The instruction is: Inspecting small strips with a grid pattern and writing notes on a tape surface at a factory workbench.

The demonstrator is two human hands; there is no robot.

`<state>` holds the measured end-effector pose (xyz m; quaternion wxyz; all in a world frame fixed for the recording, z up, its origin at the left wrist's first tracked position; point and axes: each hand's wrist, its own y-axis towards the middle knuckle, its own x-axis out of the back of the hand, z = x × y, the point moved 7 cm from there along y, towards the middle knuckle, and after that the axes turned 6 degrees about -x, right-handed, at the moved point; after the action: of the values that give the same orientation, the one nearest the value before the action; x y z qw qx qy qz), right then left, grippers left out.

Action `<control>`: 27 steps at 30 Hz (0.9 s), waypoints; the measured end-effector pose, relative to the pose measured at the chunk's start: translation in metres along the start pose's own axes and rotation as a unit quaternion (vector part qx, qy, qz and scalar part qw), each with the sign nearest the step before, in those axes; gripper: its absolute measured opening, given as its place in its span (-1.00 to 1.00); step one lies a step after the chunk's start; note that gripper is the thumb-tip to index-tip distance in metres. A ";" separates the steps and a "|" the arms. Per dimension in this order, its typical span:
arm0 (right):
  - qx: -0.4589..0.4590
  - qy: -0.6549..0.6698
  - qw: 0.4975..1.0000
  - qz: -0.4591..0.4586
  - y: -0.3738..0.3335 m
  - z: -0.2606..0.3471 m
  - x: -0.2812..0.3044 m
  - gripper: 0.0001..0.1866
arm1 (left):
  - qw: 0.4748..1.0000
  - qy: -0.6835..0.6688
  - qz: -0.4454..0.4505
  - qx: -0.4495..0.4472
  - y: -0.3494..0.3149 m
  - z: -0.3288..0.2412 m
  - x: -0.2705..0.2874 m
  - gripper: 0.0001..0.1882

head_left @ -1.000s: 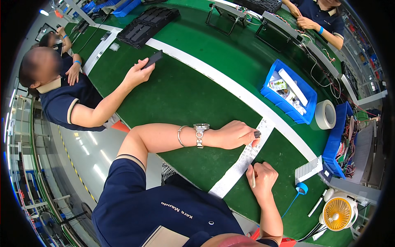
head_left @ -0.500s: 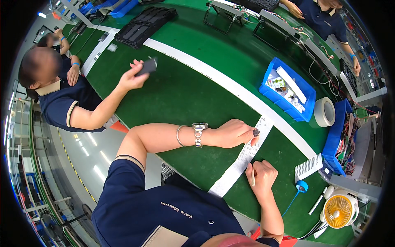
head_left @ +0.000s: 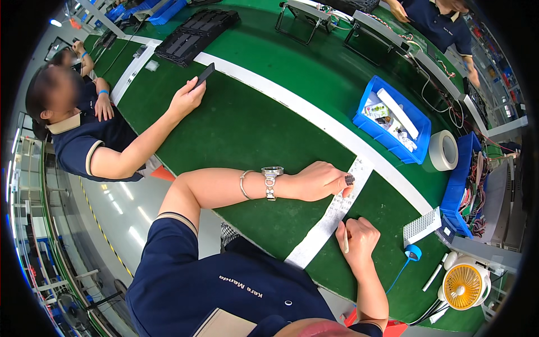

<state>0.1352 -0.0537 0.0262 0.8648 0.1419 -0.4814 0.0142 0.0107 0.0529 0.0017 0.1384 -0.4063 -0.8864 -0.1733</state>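
Note:
My left hand (head_left: 321, 182), with a watch (head_left: 271, 182) and a bracelet on its wrist, is closed in a pinch at a white strip on the table. At its fingertips sits a small dark block (head_left: 350, 180) with light lines on it. Small handwritten marks cover part of the white strip (head_left: 334, 216) beneath. Nearer to me and to the right, my right hand (head_left: 361, 238) is curled around a thin pale stick (head_left: 346, 242); its kind is unclear. That hand rests on the green table (head_left: 269, 224), just right of the strip.
A blue bin (head_left: 393, 146) of small packages stands beyond my hands, beside a tape roll (head_left: 443, 150). Wires fill another blue bin (head_left: 456, 194). At right are a perforated white sheet (head_left: 422, 227) and a fan (head_left: 461, 286). At left, a co-worker's hand (head_left: 188, 98) holds a dark flat object (head_left: 204, 74).
The co-worker at left has raised and turned the dark flat object, which now shows its thin edge. A person's hand at the far right has shifted. My own hands look unmoved.

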 end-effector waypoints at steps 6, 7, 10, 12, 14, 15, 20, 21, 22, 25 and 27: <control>0.016 -0.021 1.000 0.005 0.000 -0.001 -0.001 -0.62 | 1.000 0.002 -0.005 -0.007 0.000 0.000 0.000 -0.38; 0.016 -0.021 1.000 0.004 0.000 0.000 0.000 -0.62 | 1.000 0.001 -0.003 -0.004 0.000 0.001 0.000 -0.39; 0.016 -0.020 1.000 0.003 0.001 0.000 0.000 -0.63 | 1.000 -0.001 -0.001 0.002 0.000 0.001 0.000 -0.42; 0.017 -0.018 1.000 0.006 0.001 0.000 -0.001 -0.63 | 1.000 0.000 -0.004 0.000 0.001 0.001 0.000 -0.44; 0.014 -0.019 1.000 0.008 0.001 -0.001 -0.001 -0.63 | 1.000 -0.006 -0.003 0.008 0.001 0.002 0.000 -0.44; 0.013 -0.018 1.000 0.010 0.001 -0.001 -0.001 -0.63 | 1.000 -0.009 -0.002 0.012 0.001 0.003 0.000 -0.44; 0.009 -0.010 1.000 0.011 0.002 -0.002 -0.001 -0.62 | 1.000 -0.009 0.001 0.014 0.001 0.003 -0.001 -0.49; 0.007 -0.008 1.000 0.011 0.002 -0.002 -0.001 -0.61 | 1.000 -0.006 0.007 0.015 0.002 0.003 -0.001 -0.50; 0.007 -0.005 1.000 0.012 0.003 -0.002 -0.001 -0.61 | 1.000 -0.007 0.002 0.009 0.002 0.004 -0.001 -0.51; 0.009 -0.009 1.000 0.018 0.003 -0.002 -0.001 -0.61 | 1.000 -0.006 -0.006 -0.002 0.001 0.006 -0.004 -0.54; -0.005 0.008 1.000 0.022 0.006 -0.001 -0.002 -0.59 | 1.000 -0.002 -0.001 0.003 0.001 0.003 -0.002 -0.55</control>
<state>0.1346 -0.0477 0.0256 0.8687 0.1271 -0.4777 0.0316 0.0123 0.0537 -0.0018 0.1373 -0.4053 -0.8877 -0.1701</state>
